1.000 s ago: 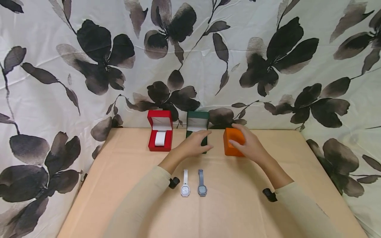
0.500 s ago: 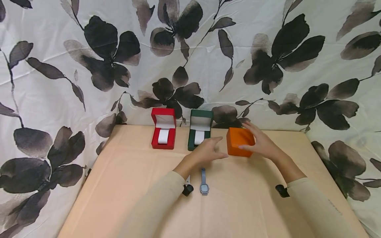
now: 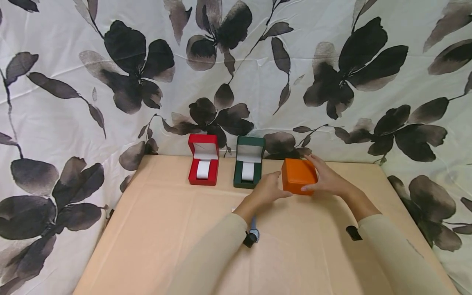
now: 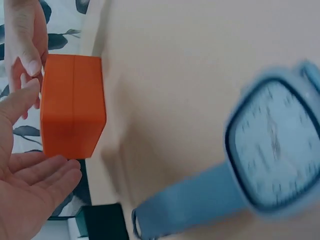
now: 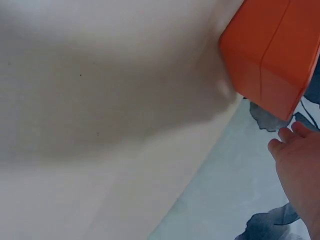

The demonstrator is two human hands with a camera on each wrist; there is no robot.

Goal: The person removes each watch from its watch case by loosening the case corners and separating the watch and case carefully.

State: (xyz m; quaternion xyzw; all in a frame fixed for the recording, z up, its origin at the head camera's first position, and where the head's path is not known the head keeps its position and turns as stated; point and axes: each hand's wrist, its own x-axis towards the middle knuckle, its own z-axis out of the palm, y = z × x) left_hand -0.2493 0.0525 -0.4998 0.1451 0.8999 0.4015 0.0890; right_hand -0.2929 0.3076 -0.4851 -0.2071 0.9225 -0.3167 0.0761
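A closed orange box (image 3: 298, 175) stands on the tan table (image 3: 155, 229), right of an open green box (image 3: 249, 163) and an open red box (image 3: 203, 159), each holding a white cushion. My left hand (image 3: 271, 189) reaches to the orange box's left side with straight fingers; in the left wrist view its palm (image 4: 30, 185) faces the orange box (image 4: 72, 105) at its edge. My right hand (image 3: 326, 180) lies along the box's right side, fingers extended. In the right wrist view the right hand (image 5: 297, 165) sits a little apart from the orange box (image 5: 270, 55).
A blue watch (image 3: 253, 231) lies on the table, mostly hidden under my left forearm; it fills the left wrist view (image 4: 270, 155). A floral cloth (image 3: 110, 82) hangs right behind the boxes. Bare table stretches to the left and toward me.
My left hand has left the green box and moved right to the orange box's left side. The right hand has shifted along the orange box. The forearm now hides the white watch.
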